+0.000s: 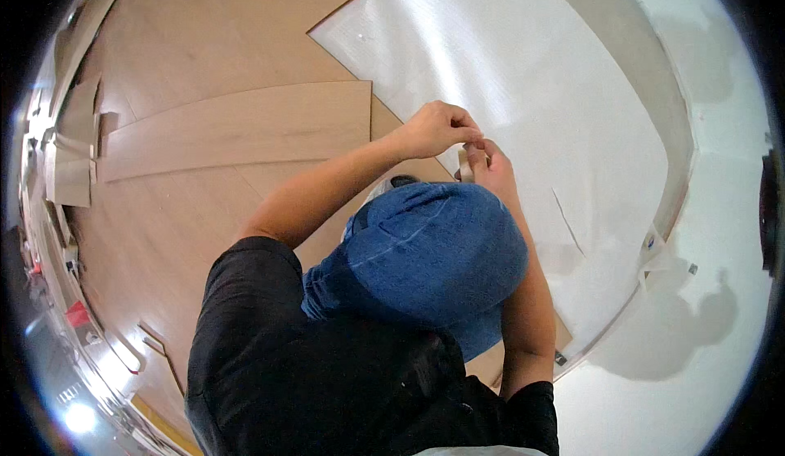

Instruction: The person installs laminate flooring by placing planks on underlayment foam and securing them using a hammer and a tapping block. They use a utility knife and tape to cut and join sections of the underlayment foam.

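Observation:
My left hand (pixel 441 129) is closed in a pinch just above a small tan piece (pixel 464 163), beside the fingertips of the other hand; whether it holds that piece, I cannot make out. My right hand (pixel 493 167) is closed around the small tan piece, over the edge between the wood-look floor (pixel 278 26) and the white underlay sheet (pixel 523 63). A loose wood-look plank (pixel 237 125) lies to the left of my hands. My bent blue-jeaned knee (pixel 433 251) is just below them and hides part of the floor edge.
Planks (pixel 72 145) and assorted items are piled along the far left. A tool with a long thin handle (pixel 159 345) lies at the lower left. A white wall (pixel 711 211) runs along the right, beside a bare grey floor strip (pixel 646 63). A thin slit crosses the underlay.

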The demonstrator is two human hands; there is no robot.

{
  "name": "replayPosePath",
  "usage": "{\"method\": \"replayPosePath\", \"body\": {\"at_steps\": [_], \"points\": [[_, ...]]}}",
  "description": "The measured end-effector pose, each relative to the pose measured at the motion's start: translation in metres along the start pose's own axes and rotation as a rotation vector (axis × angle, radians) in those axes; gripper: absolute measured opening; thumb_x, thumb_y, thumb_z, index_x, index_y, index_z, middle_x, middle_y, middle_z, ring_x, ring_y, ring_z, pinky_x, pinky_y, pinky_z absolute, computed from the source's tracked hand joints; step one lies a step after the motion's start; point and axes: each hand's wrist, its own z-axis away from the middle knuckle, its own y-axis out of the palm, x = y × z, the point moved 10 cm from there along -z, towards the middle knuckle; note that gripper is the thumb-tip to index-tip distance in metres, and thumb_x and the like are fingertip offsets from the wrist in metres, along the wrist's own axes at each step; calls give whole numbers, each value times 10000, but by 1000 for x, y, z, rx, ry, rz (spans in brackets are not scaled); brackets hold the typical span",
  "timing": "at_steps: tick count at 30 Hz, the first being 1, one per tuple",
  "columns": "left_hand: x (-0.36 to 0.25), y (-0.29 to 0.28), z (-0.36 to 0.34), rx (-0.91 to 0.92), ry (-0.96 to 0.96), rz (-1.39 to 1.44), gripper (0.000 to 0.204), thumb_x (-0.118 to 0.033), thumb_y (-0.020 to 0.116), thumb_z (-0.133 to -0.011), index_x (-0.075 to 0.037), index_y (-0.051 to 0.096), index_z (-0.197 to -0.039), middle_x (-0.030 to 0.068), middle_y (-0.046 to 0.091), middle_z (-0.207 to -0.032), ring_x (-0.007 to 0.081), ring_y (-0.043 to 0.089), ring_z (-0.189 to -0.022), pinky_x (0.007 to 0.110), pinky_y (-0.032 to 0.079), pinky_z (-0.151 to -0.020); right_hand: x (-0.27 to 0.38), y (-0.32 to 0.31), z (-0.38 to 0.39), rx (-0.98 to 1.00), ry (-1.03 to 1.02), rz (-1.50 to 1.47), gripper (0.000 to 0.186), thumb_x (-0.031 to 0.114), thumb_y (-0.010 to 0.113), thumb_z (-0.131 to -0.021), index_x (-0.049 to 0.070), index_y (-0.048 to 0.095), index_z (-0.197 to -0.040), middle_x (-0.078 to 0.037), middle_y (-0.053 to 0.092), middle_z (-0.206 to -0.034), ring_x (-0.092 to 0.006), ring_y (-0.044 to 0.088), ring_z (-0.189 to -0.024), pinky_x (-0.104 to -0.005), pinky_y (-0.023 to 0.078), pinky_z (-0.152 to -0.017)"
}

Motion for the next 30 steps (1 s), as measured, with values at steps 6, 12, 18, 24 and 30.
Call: {"method": "replayPosePath", "body": {"at_steps": [6, 12, 18, 24, 30], "points": [[177, -164, -33, -543, -267, 211, 283, -317, 729, -968, -49, 794, -1030, 64, 781, -968, 138, 677, -865, 342, 537, -752, 70, 77, -75, 460, -226, 525, 641, 279, 643, -973, 60, 413, -1530, -186, 737, -984, -249, 727, -783, -403, 582, -774], [242, -306, -94, -702, -314, -25, 350, -356, 702, -981, -16, 750, -1047, 49, 697, -831, 128, 608, -780, 333, 502, -728, 86, 107, -172, 525, -86, 399, 422, 261, 627, -983, 20, 621, -1329, -136, 715, -908, -189, 699, -713, -343, 572, -705], [310, -313, -150, -648, -344, -166, 339, -329, 585, -1044, -14, 703, -1084, 73, 757, -962, 190, 673, -847, 343, 531, -791, 84, 132, -224, 494, -4, 193, 339, 247, 634, -1022, 1, 613, -1254, -71, 641, -939, -138, 649, -719, -311, 568, -656], [294, -270, -141, -508, -467, -47, 328, -309, 596, -1036, -3, 690, -1111, 74, 752, -937, 182, 666, -812, 332, 531, -740, 34, 102, -214, 487, 129, 144, 316, 177, 651, -1019, 0, 608, -1278, -67, 646, -992, -139, 644, -730, -304, 559, -643], [273, -321, -144, -682, -293, -169, 346, -361, 674, -996, -27, 739, -1059, 78, 743, -926, 171, 647, -812, 325, 524, -786, 46, 116, -230, 497, 83, 115, 328, 198, 636, -1029, 3, 603, -1291, -57, 642, -956, -130, 647, -740, -316, 574, -668]]}}
